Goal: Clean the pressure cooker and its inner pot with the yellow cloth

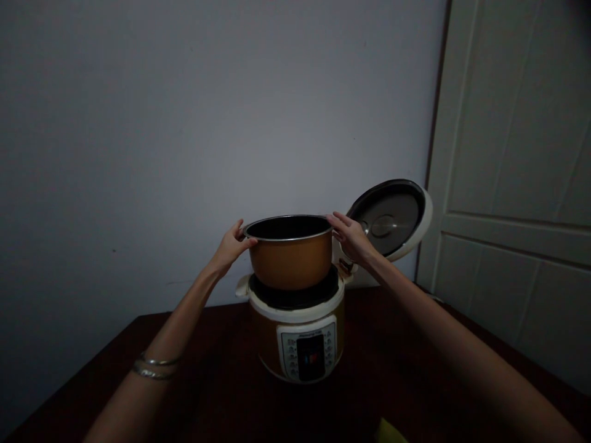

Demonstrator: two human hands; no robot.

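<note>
Between my two hands is a round inner pot (292, 261), orange-brown outside and dark inside, with a shiny rim. My left hand (232, 246) grips its left rim, thumb on the near side. On the opposite side my right hand (349, 235) holds the right rim. The pot is raised over the mouth of an electric pressure cooker (300, 315), its base just above or partly within the dark opening; the exact gap I cannot tell. The cooker's white-edged lid (392, 216) stands tilted open at the right. A control panel (308, 349) with a dark display faces me.
The cooker stands on a dark reddish-brown table (207, 375). Close behind it rises a pale wall (221, 123), and a panelled door (517, 154) is at the right. A yellow-green item (389, 432) shows at the bottom edge.
</note>
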